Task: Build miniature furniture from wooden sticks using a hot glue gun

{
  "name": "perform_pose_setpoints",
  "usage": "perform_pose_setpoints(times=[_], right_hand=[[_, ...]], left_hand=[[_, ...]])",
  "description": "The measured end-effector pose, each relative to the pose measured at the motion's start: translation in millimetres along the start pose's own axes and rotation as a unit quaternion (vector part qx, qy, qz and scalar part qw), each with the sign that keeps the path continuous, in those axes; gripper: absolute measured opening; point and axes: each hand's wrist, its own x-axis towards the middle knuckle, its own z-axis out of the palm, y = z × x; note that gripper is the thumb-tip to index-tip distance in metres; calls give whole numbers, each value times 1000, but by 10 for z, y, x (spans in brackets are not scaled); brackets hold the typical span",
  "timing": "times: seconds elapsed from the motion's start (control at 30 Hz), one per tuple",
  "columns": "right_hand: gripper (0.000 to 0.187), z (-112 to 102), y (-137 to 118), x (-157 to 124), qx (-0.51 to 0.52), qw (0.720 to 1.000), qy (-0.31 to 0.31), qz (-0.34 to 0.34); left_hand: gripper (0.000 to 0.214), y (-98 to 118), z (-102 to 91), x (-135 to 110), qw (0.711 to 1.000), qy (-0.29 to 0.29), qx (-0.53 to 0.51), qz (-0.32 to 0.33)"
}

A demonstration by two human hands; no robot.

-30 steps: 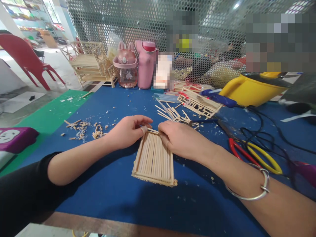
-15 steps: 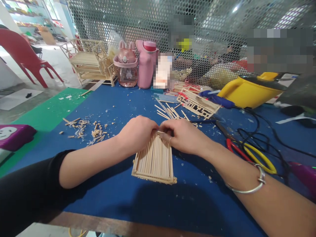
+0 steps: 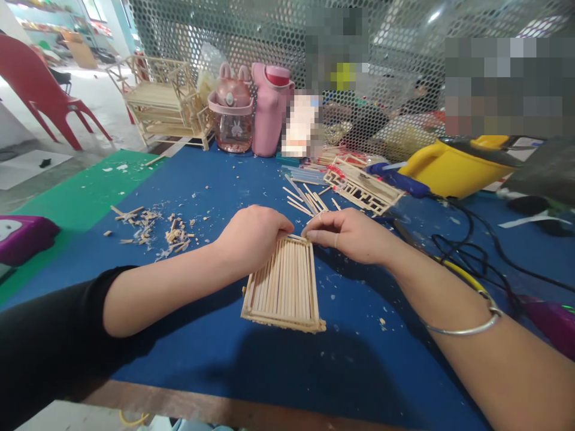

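Note:
A panel of thin wooden sticks [image 3: 284,287], laid side by side within a stick frame, is held tilted over the blue table. My left hand [image 3: 255,238] is closed around its far left corner, with the fingers partly hidden behind the panel. At the far right corner, my right hand [image 3: 348,234] has thumb and fingers pinched together. Those fingertips touch the end of the panel's far edge; whether a small piece sits between them is too fine to make out.
Wood scraps [image 3: 177,234] lie at left. Beyond the hands are loose sticks [image 3: 309,197] and a small stick lattice [image 3: 363,188]. A yellow pot [image 3: 453,167], black cables [image 3: 476,239] and scissors [image 3: 467,276] are at right. A pink bottle [image 3: 269,114] stands at the back.
My right hand has shifted right along the panel's far edge to its corner, away from my left hand. The far edge is now more exposed. My left hand keeps its grip.

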Motion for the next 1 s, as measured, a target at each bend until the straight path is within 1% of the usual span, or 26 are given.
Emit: perform_pose_setpoints(times=[0.13, 0.23, 0.37, 0.47, 0.57, 0.6, 0.7, 0.8, 0.9, 1.0], right_hand=[[21, -2, 28, 3, 10, 1000, -2, -8], [21, 41, 3, -7, 5, 1000, 5, -20], [16, 128, -90, -38, -88, 994, 39, -47], [15, 161, -145, -67, -151, 983, 62, -79], [16, 167, -167, -88, -190, 975, 72, -87], [17, 168, -172, -93, -202, 972, 74, -90], [17, 174, -198, -101, -246, 961, 80, -101], [17, 182, -237, -106, -282, 951, 84, -97], [16, 188, -262, -110, -294, 948, 84, -89], [16, 200, -267, -112, -301, 945, 83, -92]], left_hand=[[31, 4, -6, -7, 1000, -3, -13, -14], [30, 18, -7, -12, 999, -6, -37, -21], [30, 34, -36, -27, 997, -6, -70, -31], [30, -28, -97, -44, 990, -9, -133, -51], [36, -169, -162, -55, 973, 16, -205, -108], [36, -217, -175, -57, 965, 16, -228, -131], [36, -293, -175, -59, 931, -21, -315, -184], [35, -256, -136, -63, 903, -66, -374, -201], [35, -192, -99, -71, 895, -91, -389, -201], [33, -167, -83, -74, 889, -91, -400, -204]])
